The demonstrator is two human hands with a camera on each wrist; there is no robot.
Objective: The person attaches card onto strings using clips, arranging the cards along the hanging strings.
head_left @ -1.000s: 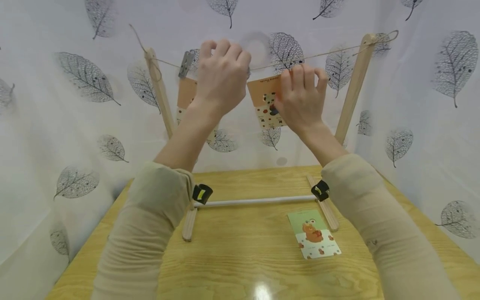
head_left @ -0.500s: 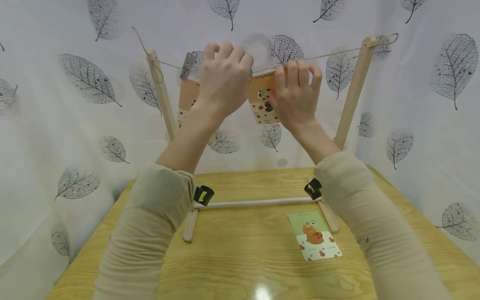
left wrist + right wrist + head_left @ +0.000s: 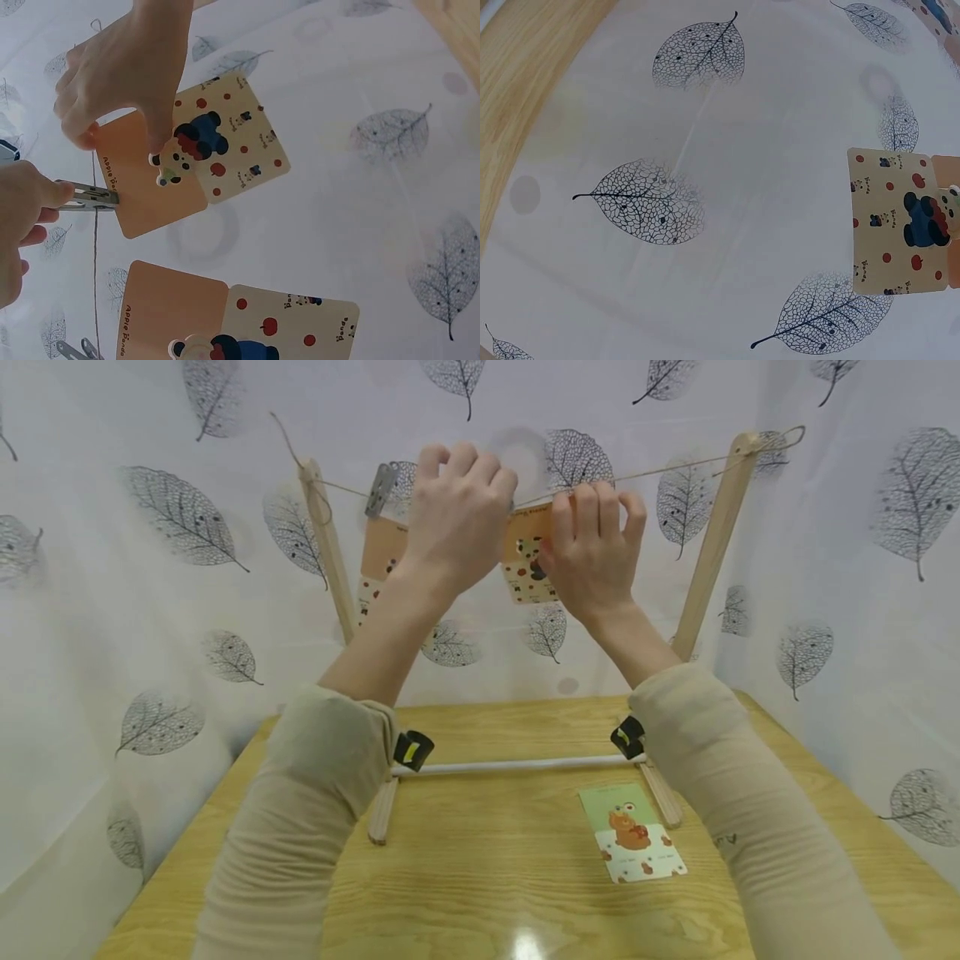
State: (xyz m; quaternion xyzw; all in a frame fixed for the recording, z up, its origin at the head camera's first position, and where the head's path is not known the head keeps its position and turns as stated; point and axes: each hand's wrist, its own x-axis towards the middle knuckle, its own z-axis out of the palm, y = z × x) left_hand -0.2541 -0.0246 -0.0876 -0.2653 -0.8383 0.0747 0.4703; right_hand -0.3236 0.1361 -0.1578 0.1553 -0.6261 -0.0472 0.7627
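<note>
My left hand (image 3: 465, 527) pinches a metal clip (image 3: 86, 195) at the string (image 3: 667, 470); in the left wrist view its jaws meet the top edge of an orange-and-cream panda card (image 3: 150, 169). My right hand (image 3: 596, 552) holds that card near its other upper corner, thumb on the front and fingers towards the string. In the right wrist view the card's lower part (image 3: 896, 225) shows, but no hand. A second panda card (image 3: 384, 547) hangs to the left under another metal clip (image 3: 381, 491), partly behind my left wrist.
Two wooden posts (image 3: 716, 539) carry the string, with a white crossbar (image 3: 517, 765) between their feet low down. A green-and-white bear card (image 3: 632, 832) lies on the wooden table (image 3: 465, 885). Behind hangs a leaf-patterned curtain (image 3: 847, 527).
My right hand has moved a little left with the panda card, closer to the left hand and up to the string. The left hand stays at the string, still pinching the clip.
</note>
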